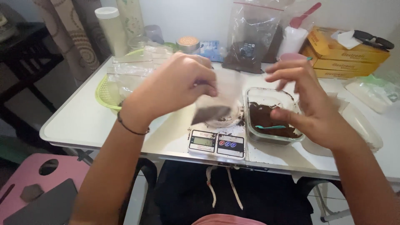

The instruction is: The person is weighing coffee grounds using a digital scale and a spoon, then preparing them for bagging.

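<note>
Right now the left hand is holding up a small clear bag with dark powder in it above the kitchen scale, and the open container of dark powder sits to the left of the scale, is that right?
Not quite. In the head view the left hand does hold the small clear bag above the kitchen scale, but the open container of dark powder sits to the right of the scale, under the right hand.

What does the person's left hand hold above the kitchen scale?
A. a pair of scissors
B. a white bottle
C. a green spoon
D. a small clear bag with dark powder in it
D: the left hand pinches a small clear bag, dark powder at its bottom, over the scale.
</note>
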